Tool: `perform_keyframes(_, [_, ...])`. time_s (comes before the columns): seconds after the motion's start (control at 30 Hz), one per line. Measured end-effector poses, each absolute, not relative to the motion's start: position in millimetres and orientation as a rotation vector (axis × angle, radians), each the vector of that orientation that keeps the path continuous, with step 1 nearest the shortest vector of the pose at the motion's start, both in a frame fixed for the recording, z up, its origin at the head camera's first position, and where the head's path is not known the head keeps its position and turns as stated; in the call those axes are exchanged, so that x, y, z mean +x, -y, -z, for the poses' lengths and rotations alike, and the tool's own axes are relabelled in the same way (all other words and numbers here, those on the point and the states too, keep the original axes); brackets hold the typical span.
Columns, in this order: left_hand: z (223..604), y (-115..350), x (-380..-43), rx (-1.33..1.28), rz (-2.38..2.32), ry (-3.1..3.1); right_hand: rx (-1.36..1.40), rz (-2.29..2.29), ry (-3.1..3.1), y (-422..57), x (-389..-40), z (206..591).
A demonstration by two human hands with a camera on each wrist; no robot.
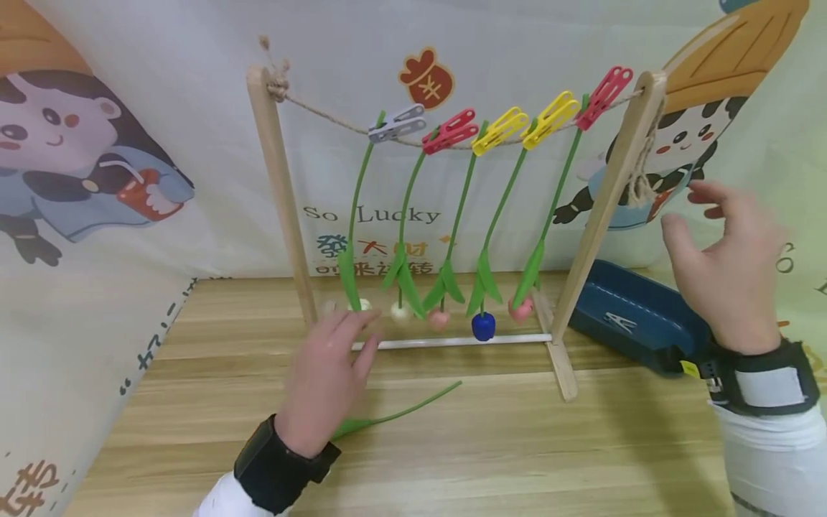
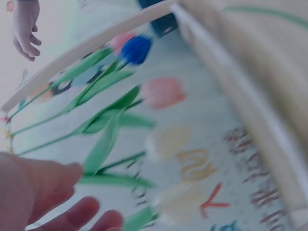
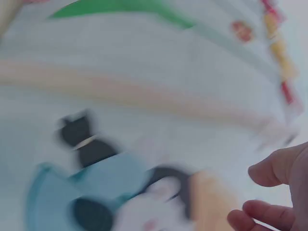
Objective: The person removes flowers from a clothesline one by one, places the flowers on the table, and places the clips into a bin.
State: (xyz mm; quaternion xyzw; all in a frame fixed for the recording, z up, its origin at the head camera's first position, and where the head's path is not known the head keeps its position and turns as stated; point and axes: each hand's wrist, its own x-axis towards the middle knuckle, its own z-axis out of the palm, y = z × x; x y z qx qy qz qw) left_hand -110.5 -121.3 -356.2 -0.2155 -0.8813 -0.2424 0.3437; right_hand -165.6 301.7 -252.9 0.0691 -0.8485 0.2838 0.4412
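Several artificial tulips hang head-down from a rope, each held by a plastic clothespin. A grey clothespin is at the left, and a red clothespin at the right end. Among the blooms are a blue tulip, a pink tulip and a white tulip. My left hand is near the leftmost blooms with fingers loosely bent, holding nothing. Behind it, another tulip lies on the table, its bloom out of sight. My right hand hovers right of the frame, fingers spread and nothing in them.
The rope is tied between two posts of a wooden frame; a white rod runs low across it. To the right, a dark blue tray contains a light clothespin. A printed cloth covers the wall behind.
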Motion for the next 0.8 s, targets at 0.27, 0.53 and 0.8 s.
perform_keyframes(0.27, [314.0,126.5,-129.1,-0.517,0.805,2.008,0.562,-0.553,2.000,-244.6,-152.1,185.2])
perform_keyframes(0.53, [292.8,121.0,-150.9,-0.488,0.878,1.971,0.965,-0.422,2.045,-180.6,-157.2,142.6])
perform_keyframes(0.8, [287.9,114.7,-171.5,-0.475,0.916,1.981,0.959,-0.203,2.282,-124.1,-174.0,117.7])
